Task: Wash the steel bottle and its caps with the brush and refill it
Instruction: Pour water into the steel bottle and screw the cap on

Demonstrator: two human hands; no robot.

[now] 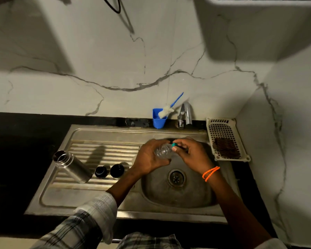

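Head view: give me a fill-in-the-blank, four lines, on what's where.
1. The steel bottle stands on the drainboard with its cap ____.
2. The brush sits in a ____ cup.
3. The left hand grips a clear ____ bottle.
4. The right hand pinches its ____ cap.

Missing: off; blue; plastic; green

My view is dim and yellowish, with light falling from above and behind me. The steel bottle [71,166] throws a long shadow across the drainboard [104,150]. The dark counter [16,150] is nearly black. Wide-angle distortion bends the edges; fine detail is soft.
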